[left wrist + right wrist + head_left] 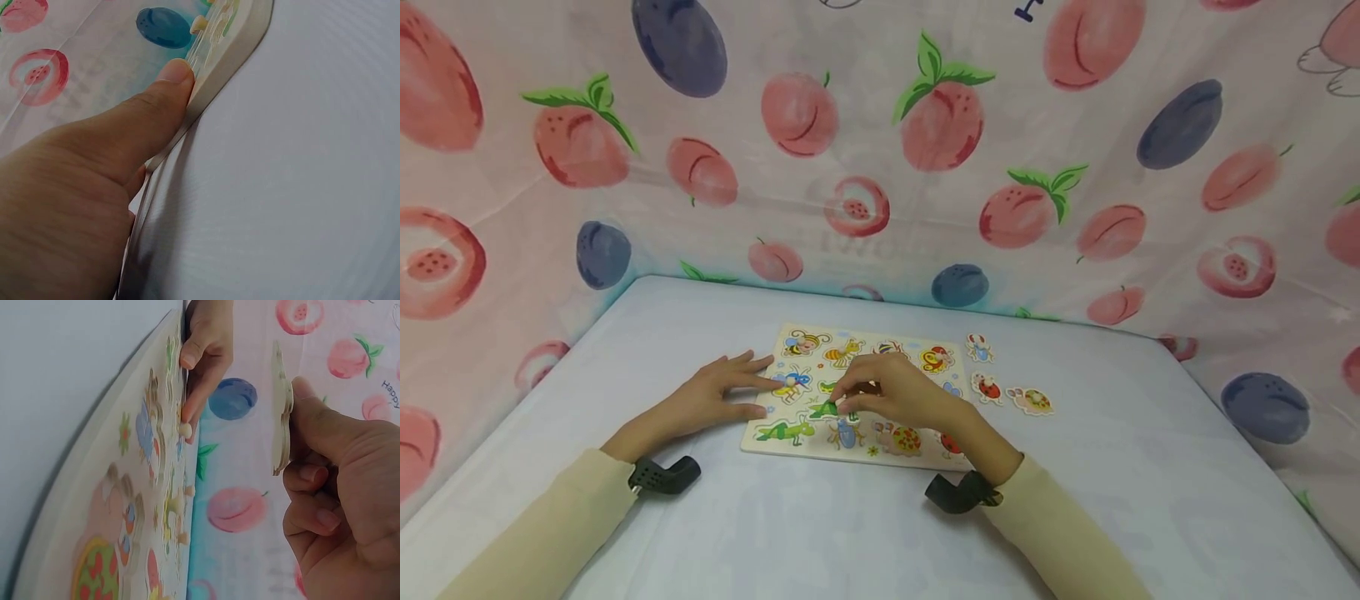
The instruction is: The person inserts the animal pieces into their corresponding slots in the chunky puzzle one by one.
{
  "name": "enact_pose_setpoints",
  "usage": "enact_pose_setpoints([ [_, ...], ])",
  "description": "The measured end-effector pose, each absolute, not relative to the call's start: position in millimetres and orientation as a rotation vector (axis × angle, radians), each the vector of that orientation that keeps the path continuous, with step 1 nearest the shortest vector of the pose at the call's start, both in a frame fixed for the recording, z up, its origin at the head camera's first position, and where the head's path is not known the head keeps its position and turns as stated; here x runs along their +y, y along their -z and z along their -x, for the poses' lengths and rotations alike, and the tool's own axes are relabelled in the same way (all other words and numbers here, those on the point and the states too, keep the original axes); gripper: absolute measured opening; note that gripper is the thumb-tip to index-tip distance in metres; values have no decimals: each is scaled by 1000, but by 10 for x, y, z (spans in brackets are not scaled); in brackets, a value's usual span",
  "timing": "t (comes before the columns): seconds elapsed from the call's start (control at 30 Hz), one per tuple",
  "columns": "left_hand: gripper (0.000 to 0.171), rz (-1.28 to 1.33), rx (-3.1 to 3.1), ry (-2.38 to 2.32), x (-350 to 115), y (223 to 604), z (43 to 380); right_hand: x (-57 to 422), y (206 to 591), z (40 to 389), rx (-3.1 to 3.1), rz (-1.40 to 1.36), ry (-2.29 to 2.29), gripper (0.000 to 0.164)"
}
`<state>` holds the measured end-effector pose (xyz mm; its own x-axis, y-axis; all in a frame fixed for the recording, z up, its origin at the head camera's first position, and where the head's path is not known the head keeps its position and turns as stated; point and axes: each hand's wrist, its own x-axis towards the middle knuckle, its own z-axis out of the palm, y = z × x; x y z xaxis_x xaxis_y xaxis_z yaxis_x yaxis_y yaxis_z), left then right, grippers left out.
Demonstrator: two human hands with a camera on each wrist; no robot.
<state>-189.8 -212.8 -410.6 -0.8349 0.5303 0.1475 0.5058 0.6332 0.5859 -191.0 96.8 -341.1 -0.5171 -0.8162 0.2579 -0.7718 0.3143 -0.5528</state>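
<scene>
A wooden peg puzzle board (835,455) with colourful insect pictures lies on the table. My right hand (904,387) pinches a green grasshopper piece (823,409) over the board's lower left half. In the right wrist view that thin piece (281,425) is held apart from the board, edge-on. A grasshopper recess (784,431) shows at the board's near left corner, next to a blue beetle recess (846,434). My left hand (722,392) rests at the board's left side, fingers spread, one fingertip by the knob of a blue insect piece (792,383). Its thumb (165,87) touches the board's edge.
Right of the board lie a beetle piece (980,348), a ladybird piece (987,388) and a snail piece (1032,401). Bee pieces (805,343) sit in the board's far row. A white cloth covers the table (820,533), and a fruit-print curtain (865,267) hangs behind.
</scene>
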Motion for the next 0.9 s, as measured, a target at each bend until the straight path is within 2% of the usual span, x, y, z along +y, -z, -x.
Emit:
enact_pose_setpoints([
  [0.47,46,-905,2823,-973,-2150,4116,1904,638,3496,1933,2438,1535,962,12],
  [0.9,46,-948,2821,-989,-2142,4130,1917,393,3585,1888,2523,1318,786,13],
])
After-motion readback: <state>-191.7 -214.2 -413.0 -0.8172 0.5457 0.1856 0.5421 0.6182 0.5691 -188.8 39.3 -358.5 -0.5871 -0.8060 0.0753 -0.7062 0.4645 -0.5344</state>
